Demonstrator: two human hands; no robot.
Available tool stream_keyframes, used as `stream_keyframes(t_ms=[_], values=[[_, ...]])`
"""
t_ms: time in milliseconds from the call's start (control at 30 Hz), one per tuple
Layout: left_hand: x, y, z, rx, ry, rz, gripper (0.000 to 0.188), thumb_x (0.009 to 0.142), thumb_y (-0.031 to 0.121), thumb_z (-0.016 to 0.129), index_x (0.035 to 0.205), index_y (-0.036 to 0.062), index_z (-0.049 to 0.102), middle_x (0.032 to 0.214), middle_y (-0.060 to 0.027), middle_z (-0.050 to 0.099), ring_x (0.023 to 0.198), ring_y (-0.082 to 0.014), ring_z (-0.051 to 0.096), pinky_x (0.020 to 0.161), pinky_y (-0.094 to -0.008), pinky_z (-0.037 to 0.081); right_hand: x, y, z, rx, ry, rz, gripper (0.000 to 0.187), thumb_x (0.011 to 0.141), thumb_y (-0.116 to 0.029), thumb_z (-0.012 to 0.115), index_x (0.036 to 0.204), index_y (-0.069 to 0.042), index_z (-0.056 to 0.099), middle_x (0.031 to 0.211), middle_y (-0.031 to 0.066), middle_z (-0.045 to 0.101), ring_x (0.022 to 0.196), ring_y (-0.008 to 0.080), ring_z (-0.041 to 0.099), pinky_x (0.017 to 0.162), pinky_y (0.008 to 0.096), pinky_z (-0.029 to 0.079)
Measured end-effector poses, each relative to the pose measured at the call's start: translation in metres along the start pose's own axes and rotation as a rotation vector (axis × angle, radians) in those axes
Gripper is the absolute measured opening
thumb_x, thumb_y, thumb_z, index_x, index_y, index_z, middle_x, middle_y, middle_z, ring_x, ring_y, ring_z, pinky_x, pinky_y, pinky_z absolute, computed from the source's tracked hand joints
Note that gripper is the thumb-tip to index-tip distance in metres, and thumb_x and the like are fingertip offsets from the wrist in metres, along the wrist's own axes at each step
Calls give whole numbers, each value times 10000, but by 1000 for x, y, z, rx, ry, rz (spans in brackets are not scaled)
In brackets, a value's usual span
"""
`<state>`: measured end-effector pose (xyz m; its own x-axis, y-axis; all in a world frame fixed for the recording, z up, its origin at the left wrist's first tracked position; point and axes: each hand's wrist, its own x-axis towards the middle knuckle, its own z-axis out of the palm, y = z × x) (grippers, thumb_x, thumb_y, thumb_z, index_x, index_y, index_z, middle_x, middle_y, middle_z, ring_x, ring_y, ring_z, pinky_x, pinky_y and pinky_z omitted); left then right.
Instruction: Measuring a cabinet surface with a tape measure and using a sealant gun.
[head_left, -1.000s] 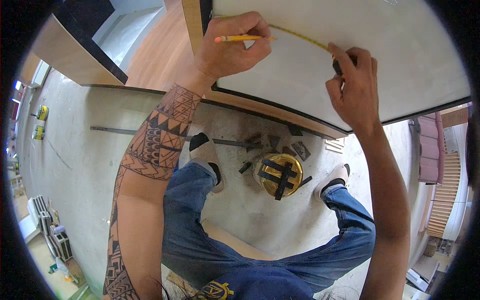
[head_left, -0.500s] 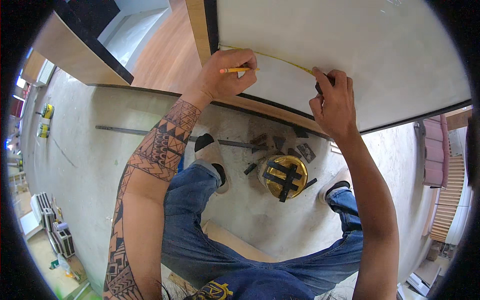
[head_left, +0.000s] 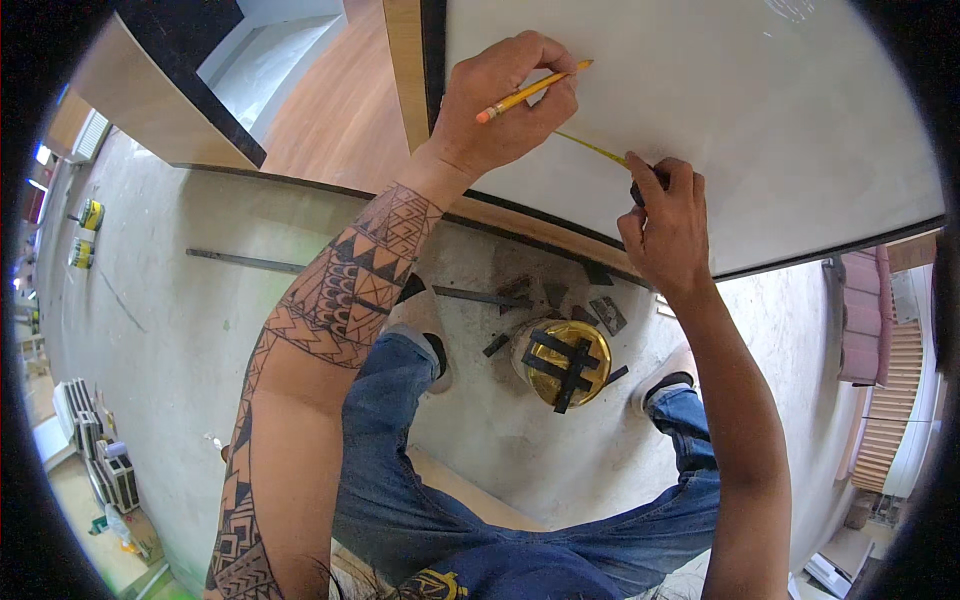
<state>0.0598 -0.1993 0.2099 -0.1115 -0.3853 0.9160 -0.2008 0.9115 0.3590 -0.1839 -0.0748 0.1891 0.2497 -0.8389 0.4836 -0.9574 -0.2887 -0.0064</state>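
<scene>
My left hand (head_left: 508, 105) pinches a yellow pencil (head_left: 520, 97) with a pink eraser, its tip pointing away to the right above a white panel (head_left: 760, 110). To its right, my right hand (head_left: 668, 220) is closed round a dark tape measure (head_left: 637, 192), mostly hidden by the fingers. From the case a yellow tape blade (head_left: 590, 147) runs left over the panel and passes out of sight behind my left hand. The panel has a black edge strip (head_left: 434, 60) along its left side and a wood-coloured border.
Below the panel, a gold-lidded bucket (head_left: 597, 375) carries black strips on top. Dark offcuts (head_left: 607, 313) and a long dark bar (head_left: 245, 261) lie on the concrete floor. A wood-edged cabinet part (head_left: 165, 100) stands at the upper left, and a stacked pink pile (head_left: 865, 315) at the right.
My left hand has moved up and right with the pencil, away from the panel's left edge. My right hand stays nearly in place on the tape measure.
</scene>
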Motion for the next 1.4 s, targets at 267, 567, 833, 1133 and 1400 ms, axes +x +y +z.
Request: stream_keyframes(t_ms=[267, 567, 833, 1133, 1400], values=[[-1, -3, 1, 42, -26, 17, 127, 966, 205, 759, 1039, 111, 715, 938, -46, 774, 811, -208, 758, 745, -327, 625, -7, 0, 1, -2, -30, 19, 628, 823, -99, 679, 1449, -71, 652, 1239, 217, 554, 1144, 416, 567, 1005, 570, 513], [3, 4, 2, 71, 34, 32, 88, 918, 129, 761, 965, 110, 689, 875, -43, 738, 750, -231, 724, 702, -339, 604, -5, 1, -2, 9, -47, 34, 638, 817, -101, 678, 1453, -73, 647, 1239, 222, 549, 1135, 413, 565, 1008, 568, 513], [-43, 0, -26, 3, -347, -39, 96, 861, 107, 730, 906, 111, 645, 808, -49, 693, 698, -265, 684, 645, -368, 570, -3, 6, -2, 24, -3, 10, 623, 814, -94, 679, 1437, -75, 665, 1223, 211, 552, 1129, 410, 570, 981, 564, 521], [-74, -21, -29, -16, -471, -125, 73, 873, 117, 690, 918, 111, 633, 838, -72, 699, 758, -299, 701, 676, -422, 583, 10, 8, -7, -4, 73, -14, 606, 829, -85, 676, 1435, -83, 665, 1235, 220, 550, 1131, 421, 568, 990, 557, 526], [-51, -17, -29, 14, -351, -107, 135, 899, 150, 730, 1028, 113, 711, 914, -83, 752, 845, -289, 752, 772, -396, 618, 19, 10, -21, 6, 87, -6, 601, 841, -70, 668, 1441, -88, 675, 1225, 220, 559, 1134, 417, 567, 1009, 551, 529]])
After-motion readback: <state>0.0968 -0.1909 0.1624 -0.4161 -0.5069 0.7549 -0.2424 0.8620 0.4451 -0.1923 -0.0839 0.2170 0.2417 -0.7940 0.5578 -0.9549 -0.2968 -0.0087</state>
